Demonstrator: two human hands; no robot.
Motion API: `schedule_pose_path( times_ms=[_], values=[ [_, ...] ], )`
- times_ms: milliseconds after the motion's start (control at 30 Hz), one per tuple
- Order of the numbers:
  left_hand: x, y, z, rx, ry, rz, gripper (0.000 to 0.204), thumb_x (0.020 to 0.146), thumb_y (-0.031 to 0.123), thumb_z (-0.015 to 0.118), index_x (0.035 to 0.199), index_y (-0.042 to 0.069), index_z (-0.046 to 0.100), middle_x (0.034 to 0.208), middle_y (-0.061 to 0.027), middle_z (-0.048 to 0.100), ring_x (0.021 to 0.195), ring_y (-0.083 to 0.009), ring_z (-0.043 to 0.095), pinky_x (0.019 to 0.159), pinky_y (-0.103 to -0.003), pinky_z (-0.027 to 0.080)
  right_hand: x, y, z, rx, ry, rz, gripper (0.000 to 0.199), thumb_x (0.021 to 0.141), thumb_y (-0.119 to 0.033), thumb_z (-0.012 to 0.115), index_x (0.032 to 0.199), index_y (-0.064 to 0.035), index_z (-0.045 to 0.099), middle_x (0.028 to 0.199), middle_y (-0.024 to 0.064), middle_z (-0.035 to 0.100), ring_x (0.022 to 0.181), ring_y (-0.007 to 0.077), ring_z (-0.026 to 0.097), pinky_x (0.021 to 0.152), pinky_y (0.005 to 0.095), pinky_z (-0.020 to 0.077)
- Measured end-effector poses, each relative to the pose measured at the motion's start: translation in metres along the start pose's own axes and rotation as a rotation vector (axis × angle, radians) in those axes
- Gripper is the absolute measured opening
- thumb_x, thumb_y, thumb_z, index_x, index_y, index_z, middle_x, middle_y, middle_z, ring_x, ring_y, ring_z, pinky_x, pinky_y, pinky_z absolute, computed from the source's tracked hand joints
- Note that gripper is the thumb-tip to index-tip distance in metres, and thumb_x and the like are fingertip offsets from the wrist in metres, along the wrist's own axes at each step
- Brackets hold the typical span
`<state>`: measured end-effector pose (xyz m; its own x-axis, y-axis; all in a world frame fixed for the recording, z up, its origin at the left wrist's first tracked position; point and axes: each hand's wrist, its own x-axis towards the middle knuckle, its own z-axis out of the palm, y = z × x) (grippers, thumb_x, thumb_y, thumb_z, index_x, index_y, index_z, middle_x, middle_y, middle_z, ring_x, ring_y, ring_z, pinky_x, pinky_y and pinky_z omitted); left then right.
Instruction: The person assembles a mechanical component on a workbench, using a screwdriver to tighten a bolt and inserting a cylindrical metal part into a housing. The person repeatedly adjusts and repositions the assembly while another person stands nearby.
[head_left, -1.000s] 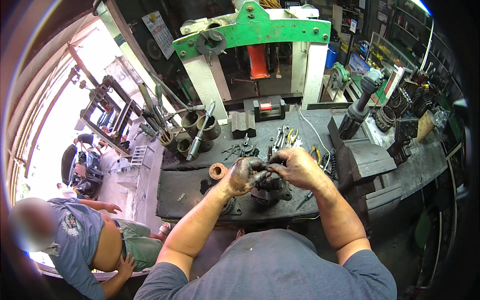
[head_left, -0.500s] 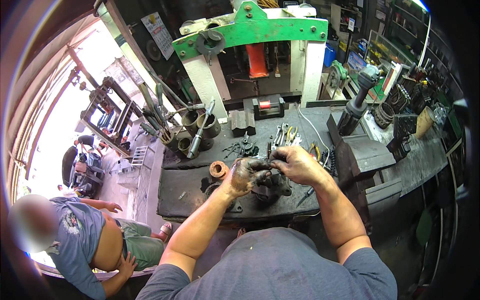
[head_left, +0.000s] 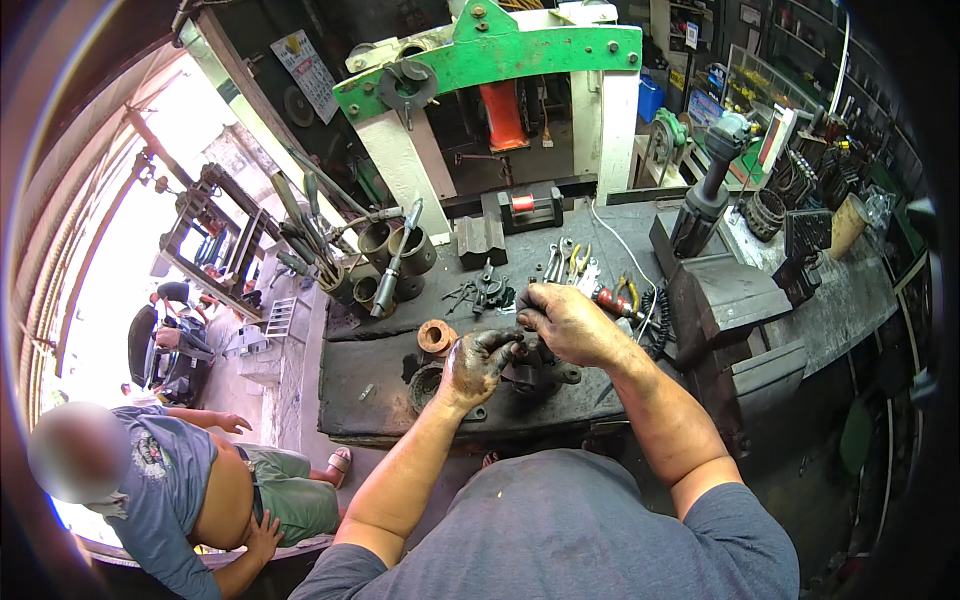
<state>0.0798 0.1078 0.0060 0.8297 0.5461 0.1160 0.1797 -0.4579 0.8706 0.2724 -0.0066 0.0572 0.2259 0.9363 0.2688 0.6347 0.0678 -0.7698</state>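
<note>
My left hand (head_left: pixel 478 368), blackened with grease, is over the front of the workbench with its fingers pinched together. Something small and dark may be between them, but I cannot make it out. Just beyond and to the right is my right hand (head_left: pixel 568 322), thumb and fingers also drawn together; what they hold, if anything, is hidden. Below both hands lies a dark metal part (head_left: pixel 528 378) with a lug, partly covered by them. A rusty-brown metal ring (head_left: pixel 435 337) sits left of my left hand, with a dark round ring (head_left: pixel 424 388) nearer me.
Pliers (head_left: pixel 582 260), wrenches and a red-handled tool (head_left: pixel 612 301) lie beyond my right hand. A heavy vise (head_left: pixel 735 305) stands right, under a dark power tool (head_left: pixel 705 205). Tool-filled metal cups (head_left: pixel 378 240) stand left. Behind is a green-topped press frame (head_left: pixel 520 50). Another person (head_left: pixel 190 470) is at left.
My fingertips, close together before, are now apart: my right hand has shifted left and slightly away, my left hand slightly toward me. The view has shifted a little.
</note>
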Motion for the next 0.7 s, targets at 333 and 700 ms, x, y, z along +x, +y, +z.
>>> schedule_pose_path(
  times_ms=[333,700],
  values=[
    [-0.006,-0.004,0.017,0.088,0.099,0.075,0.02,0.099,0.006,0.075,0.117,-0.003,0.079,0.104,-0.0166,0.083,0.093,-0.0198,0.078,0.087,-0.035,0.06,-0.002,-0.002,0.004,0.009,0.029,-0.04,0.023,0.102,-0.018,0.074,0.111,0.003,0.071,0.102,0.0281,0.074,0.1,0.048,0.073,0.087,0.0501,0.0582],
    [-0.006,0.009,0.011,0.052,0.109,0.165,0.02,0.098,0.006,0.077,0.117,-0.002,0.079,0.107,-0.0184,0.082,0.1,-0.0283,0.079,0.09,-0.037,0.06,-0.005,0.001,0.004,0.015,0.02,-0.081,0.021,0.103,-0.017,0.073,0.111,0.0021,0.07,0.102,0.0267,0.072,0.101,0.0481,0.071,0.087,0.0513,0.057]
  ],
)
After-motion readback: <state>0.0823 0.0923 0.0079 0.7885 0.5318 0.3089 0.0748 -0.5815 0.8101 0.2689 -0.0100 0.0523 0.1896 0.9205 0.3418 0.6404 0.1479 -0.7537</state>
